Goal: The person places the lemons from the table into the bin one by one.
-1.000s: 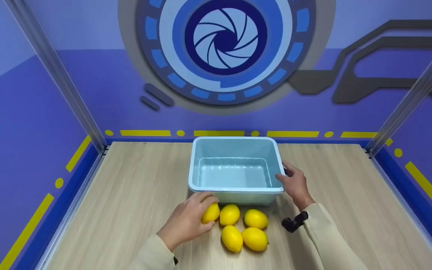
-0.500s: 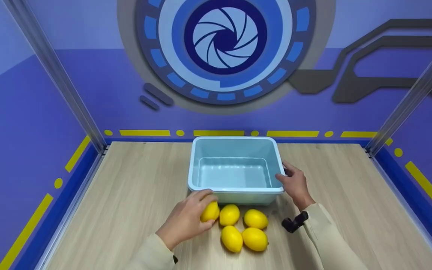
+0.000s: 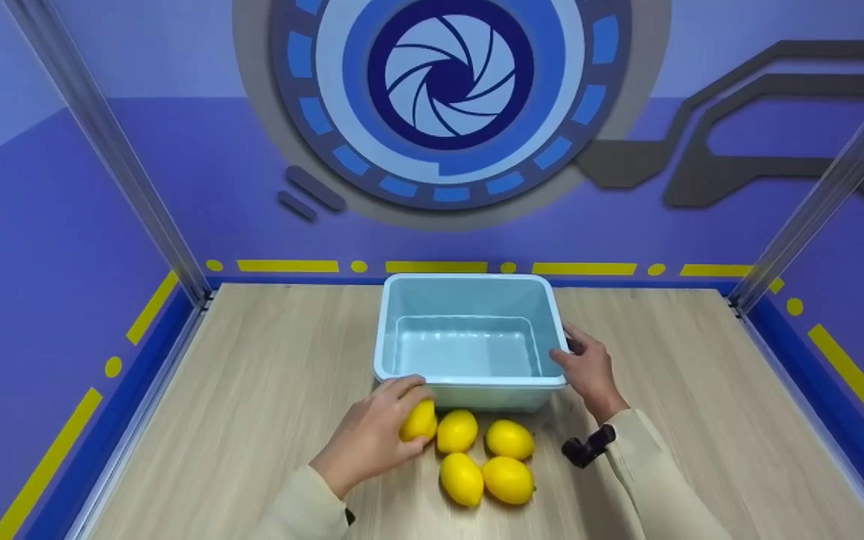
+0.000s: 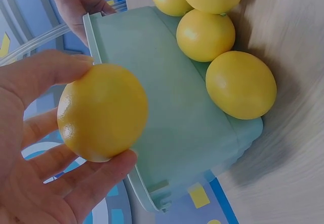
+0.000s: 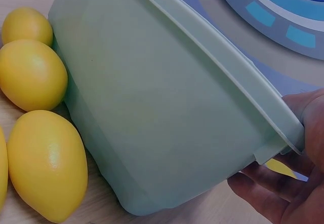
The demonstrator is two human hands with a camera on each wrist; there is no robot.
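Note:
My left hand (image 3: 372, 433) grips a yellow lemon (image 3: 418, 421) just in front of the bin's near left corner. In the left wrist view this lemon (image 4: 104, 113) sits between thumb and fingertips, off the table. The light-blue plastic bin (image 3: 477, 394) stands upright with nothing inside. At its right side, my right hand (image 3: 589, 371) holds the rim, thumb over the edge and fingers outside; the right wrist view shows the same hand (image 5: 304, 168) at a rim corner. Several more lemons lie before the bin, among them a back-left lemon (image 3: 457, 431) and a front-right lemon (image 3: 508, 481).
A wooden tabletop (image 3: 289, 345) extends around the bin. Behind it rises a blue-purple printed wall (image 3: 439, 240), with side panels and metal posts (image 3: 124, 165) at both corners. A black device (image 3: 588, 446) is attached near the right sleeve.
My left hand and its lemon have risen very slightly toward the bin's rim. The right hand, the bin and the other lemons stay in place.

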